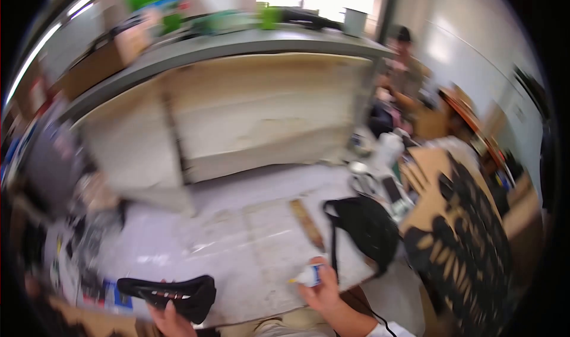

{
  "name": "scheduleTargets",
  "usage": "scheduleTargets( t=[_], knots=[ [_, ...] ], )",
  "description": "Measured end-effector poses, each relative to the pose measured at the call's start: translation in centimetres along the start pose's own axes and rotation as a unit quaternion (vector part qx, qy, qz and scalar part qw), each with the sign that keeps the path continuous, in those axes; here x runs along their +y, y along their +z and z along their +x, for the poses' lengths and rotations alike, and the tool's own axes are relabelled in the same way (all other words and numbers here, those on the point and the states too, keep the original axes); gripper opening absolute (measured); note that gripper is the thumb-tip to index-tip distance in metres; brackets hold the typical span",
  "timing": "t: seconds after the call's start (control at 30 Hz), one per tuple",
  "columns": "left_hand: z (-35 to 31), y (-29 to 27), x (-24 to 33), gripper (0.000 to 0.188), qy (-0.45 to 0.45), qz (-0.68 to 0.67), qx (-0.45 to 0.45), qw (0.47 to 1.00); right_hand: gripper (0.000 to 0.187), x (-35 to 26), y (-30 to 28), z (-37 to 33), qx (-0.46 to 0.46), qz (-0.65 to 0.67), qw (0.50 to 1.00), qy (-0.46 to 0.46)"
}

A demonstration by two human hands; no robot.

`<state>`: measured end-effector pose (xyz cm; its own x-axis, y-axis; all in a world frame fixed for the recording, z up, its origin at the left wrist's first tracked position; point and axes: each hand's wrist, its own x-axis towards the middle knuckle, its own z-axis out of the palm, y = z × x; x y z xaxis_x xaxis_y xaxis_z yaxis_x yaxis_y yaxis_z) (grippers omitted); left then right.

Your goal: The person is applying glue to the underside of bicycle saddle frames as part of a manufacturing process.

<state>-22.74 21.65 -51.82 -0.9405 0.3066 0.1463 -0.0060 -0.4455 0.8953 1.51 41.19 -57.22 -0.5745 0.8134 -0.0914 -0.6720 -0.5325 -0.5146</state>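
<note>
In the left hand (169,322), at the lower left just over the near part of the white tabletop (237,274), holds a black curved fabric piece (203,301), pinched along its near edge with the thumb in front; cannot tell how the hidden fingers sit behind it. In the right hand (325,295), grips a small white squeeze bottle (309,275) with a blue label, fingers wrapped round the body, yellow nozzle (292,280) aimed left.

Looks light and probably soft but padded or stiffened, judging by the bowed outline and the long slit-like opening showing paler bits inside. Seems neither fragile nor slippery; likely to sag or twist if lifted by one end. Best taken by the thick band beside the opening, leaving the gap unpinched. As for the bottle, likely light and squeezable; better held low on the body, with little pressure.

Farther right, shows a limp black bag (368,233) with a thin strap hanging loose, near a flat, worn brown wooden strip (306,221). Beyond, shows matte black leaf-like cutouts (469,242) over tan, stiff-looking cardboard (424,162). Too blurred for weave or stitching.
</note>
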Motion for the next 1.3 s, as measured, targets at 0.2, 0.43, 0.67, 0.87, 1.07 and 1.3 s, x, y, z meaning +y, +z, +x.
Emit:
scheduleTargets(
  t=[0.2, 0.43, 0.67, 0.87, 1.07, 1.3],
  knots=[
    [4.0, 13.7, -2.8, 0.082, -0.186, 0.014, -0.357, 0.915, 0.03, -4.9, -1.4, -4.8, 0.088, 0.035, 0.99, -0.109],
    [-1.3, 28.1, -5.8, 0.052, -0.212, 0.008, -0.595, 0.775, 0.031, -8.5, -3.5, -11.0, 0.136, 0.022, 0.951, -0.277],
    [-9.1, 38.0, -7.4, 0.048, -0.364, -0.073, -0.676, 0.637, 0.032, -9.5, -4.1, -16.0, 0.177, 0.006, 0.906, -0.385],
    [-12.6, 39.4, -8.4, 0.059, -0.301, -0.002, -0.762, 0.574, 0.031, -9.9, -5.4, -18.4, 0.216, 0.02, 0.88, -0.422],
    [-9.8, 37.5, -11.3, 0.06, -0.245, 0.088, -0.823, 0.505, 0.029, -10.3, -6.9, -18.1, 0.245, 0.016, 0.878, -0.411],
    [-13.4, 39.1, -13.1, 0.06, -0.096, 0.187, -0.833, 0.512, 0.027, -10.7, -7.1, -17.2, 0.229, 0.055, 0.878, -0.416]
  ],
)
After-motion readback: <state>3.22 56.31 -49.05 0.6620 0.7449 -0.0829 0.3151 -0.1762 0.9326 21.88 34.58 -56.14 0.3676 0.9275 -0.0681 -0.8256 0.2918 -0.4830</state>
